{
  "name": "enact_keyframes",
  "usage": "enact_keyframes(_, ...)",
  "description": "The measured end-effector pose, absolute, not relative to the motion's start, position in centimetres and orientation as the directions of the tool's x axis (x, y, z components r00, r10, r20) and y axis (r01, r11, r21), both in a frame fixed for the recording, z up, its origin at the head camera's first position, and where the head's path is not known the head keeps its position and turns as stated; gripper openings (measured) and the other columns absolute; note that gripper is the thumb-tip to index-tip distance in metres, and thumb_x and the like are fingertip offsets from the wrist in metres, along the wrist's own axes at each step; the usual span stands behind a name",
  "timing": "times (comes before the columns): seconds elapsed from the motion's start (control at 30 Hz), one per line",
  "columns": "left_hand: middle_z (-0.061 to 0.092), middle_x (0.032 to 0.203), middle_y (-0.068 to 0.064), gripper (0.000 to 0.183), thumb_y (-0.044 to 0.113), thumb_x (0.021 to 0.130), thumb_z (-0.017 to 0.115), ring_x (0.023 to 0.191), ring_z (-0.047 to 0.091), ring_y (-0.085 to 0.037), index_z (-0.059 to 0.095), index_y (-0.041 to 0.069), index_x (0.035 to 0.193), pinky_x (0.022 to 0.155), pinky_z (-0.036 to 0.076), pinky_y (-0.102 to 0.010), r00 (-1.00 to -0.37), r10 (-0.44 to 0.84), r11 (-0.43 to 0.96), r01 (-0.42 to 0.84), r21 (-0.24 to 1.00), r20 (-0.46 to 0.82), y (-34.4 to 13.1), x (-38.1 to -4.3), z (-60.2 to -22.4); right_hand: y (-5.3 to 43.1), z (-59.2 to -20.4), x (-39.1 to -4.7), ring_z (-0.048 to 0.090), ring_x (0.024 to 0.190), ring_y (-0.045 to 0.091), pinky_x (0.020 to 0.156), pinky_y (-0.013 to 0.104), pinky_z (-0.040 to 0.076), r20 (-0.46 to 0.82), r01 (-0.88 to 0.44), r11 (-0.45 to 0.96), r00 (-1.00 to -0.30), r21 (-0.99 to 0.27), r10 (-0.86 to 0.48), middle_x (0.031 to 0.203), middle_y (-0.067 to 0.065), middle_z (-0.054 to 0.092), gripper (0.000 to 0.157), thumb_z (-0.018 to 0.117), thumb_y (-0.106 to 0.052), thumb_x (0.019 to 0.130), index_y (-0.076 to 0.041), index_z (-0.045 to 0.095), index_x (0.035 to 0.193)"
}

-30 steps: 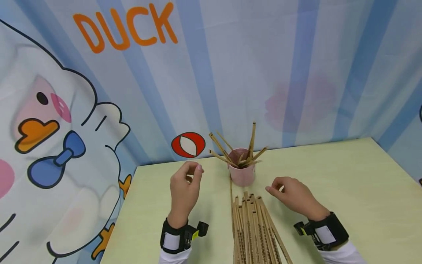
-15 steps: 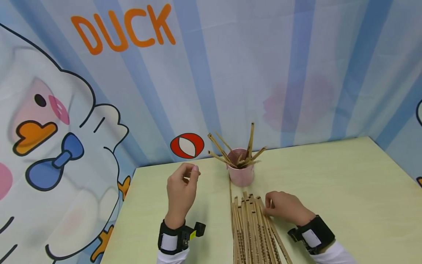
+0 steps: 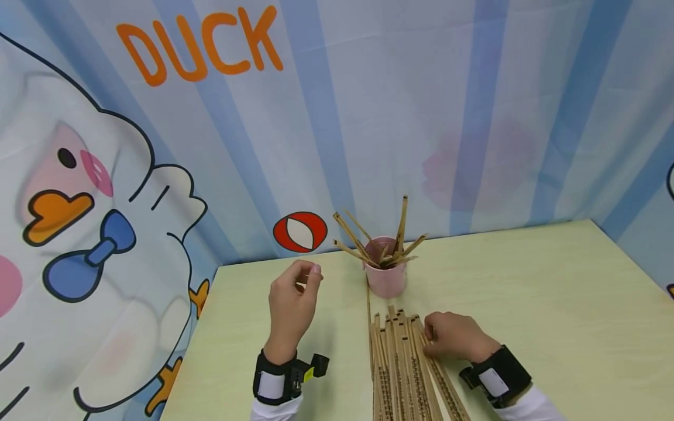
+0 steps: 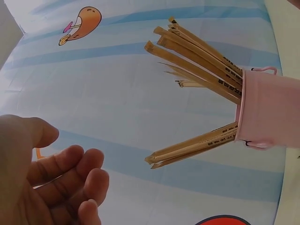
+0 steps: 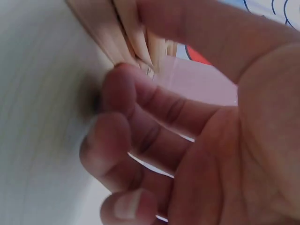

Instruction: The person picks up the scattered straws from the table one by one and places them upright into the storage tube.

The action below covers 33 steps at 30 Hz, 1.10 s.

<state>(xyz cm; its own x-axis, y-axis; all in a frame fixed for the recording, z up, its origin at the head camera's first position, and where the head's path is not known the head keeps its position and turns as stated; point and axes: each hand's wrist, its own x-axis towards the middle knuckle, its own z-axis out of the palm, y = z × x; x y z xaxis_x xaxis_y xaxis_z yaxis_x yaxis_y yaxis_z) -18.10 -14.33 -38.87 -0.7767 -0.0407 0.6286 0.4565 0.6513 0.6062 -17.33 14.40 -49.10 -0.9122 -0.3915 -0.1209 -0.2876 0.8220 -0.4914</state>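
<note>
A pile of paper-wrapped chopsticks (image 3: 396, 368) lies lengthwise on the table below a small pink bucket (image 3: 387, 284). At the pile's right edge, my right hand (image 3: 459, 338) pinches wrapped chopsticks (image 5: 129, 35) between thumb and index finger; how many is hard to tell. Its other fingers curl beside them in the right wrist view. My left hand (image 3: 292, 310) is raised left of the bucket, fingers loosely bent, holding nothing. More wrapped chopsticks (image 4: 206, 58) stick out of the bucket at several angles.
The pale yellow table (image 3: 553, 280) ends at a blue striped backdrop (image 3: 389, 117) behind the bucket. One thin strip (image 3: 368, 298) lies along the pile's left side, reaching up to the bucket. Both wrists wear black camera straps (image 3: 502, 374).
My right hand has moved down and left onto the pile's right edge. The rightmost chopsticks have shifted slightly, leaving a gap beside the pile. My left hand stays nearly still.
</note>
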Motion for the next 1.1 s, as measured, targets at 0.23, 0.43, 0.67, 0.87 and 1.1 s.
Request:
enact_keyframes(0.23, 0.067, 0.074, 0.002, 0.033, 0.038, 0.094, 0.050, 0.067, 0.056, -0.008, 0.067, 0.010, 0.087, 0.057, 0.048, -0.030, -0.783, -0.032, 0.650, 0.456, 0.607, 0.622, -14.2, -18.1, -38.9, 13.9, -49.2, -17.2, 0.036, 0.047, 0.009, 0.046, 0.027, 0.026, -0.069, -0.298, 0.816, -0.923, -0.496, -0.379, 0.050, -0.008, 0.037, 0.021, 0.064, -0.017, 0.071, -0.016, 0.049, 0.057)
enact_keyframes(0.43, 0.067, 0.075, 0.003, 0.033, 0.038, 0.094, 0.049, 0.067, 0.057, -0.007, 0.067, 0.012, 0.087, 0.057, 0.048, -0.030, -0.793, -0.025, 0.651, 0.450, 0.611, 0.609, -14.1, -18.2, -39.1, 13.9, -49.5, -17.4, 0.034, 0.045, 0.009, 0.045, 0.027, 0.024, -0.069, -0.308, 0.807, -0.917, -0.503, -0.393, 0.049, -0.009, 0.035, 0.022, 0.061, -0.016, 0.073, -0.017, 0.048, 0.056)
enact_keyframes(0.67, 0.067, 0.074, 0.003, 0.033, 0.039, 0.094, 0.049, 0.066, 0.057, -0.007, 0.067, 0.012, 0.086, 0.057, 0.048, -0.030, -0.797, -0.025, 0.651, 0.445, 0.614, 0.604, -14.0, -18.1, -39.0, 14.6, -49.2, -17.7, 0.034, 0.047, 0.008, 0.047, 0.027, 0.028, -0.052, -0.326, 0.770, -0.906, -0.549, -0.421, 0.053, -0.008, 0.041, 0.016, 0.055, -0.015, 0.080, -0.018, 0.052, 0.065)
enact_keyframes(0.87, 0.066, 0.073, 0.004, 0.032, 0.038, 0.094, 0.049, 0.066, 0.056, -0.007, 0.066, 0.013, 0.086, 0.057, 0.048, -0.030, -0.797, -0.021, 0.652, 0.446, 0.613, 0.603, -14.0, -18.1, -39.1, 15.3, -47.7, -17.5, 0.035, 0.048, 0.009, 0.049, 0.028, 0.029, -0.016, -0.319, 0.756, -0.917, -0.571, -0.399, 0.058, -0.005, 0.043, 0.018, 0.051, -0.019, 0.090, -0.017, 0.050, 0.072)
enact_keyframes(1.1, 0.066, 0.073, 0.004, 0.032, 0.038, 0.094, 0.050, 0.066, 0.056, -0.007, 0.067, 0.013, 0.086, 0.056, 0.048, -0.030, -0.793, -0.024, 0.657, 0.446, 0.607, 0.609, -14.1, -18.1, -39.1, 17.3, -43.9, -17.3, 0.037, 0.050, 0.009, 0.049, 0.028, 0.032, 0.105, -0.320, 0.713, -0.938, -0.623, -0.330, 0.067, -0.006, 0.050, 0.023, 0.047, -0.031, 0.097, -0.017, 0.052, 0.080)
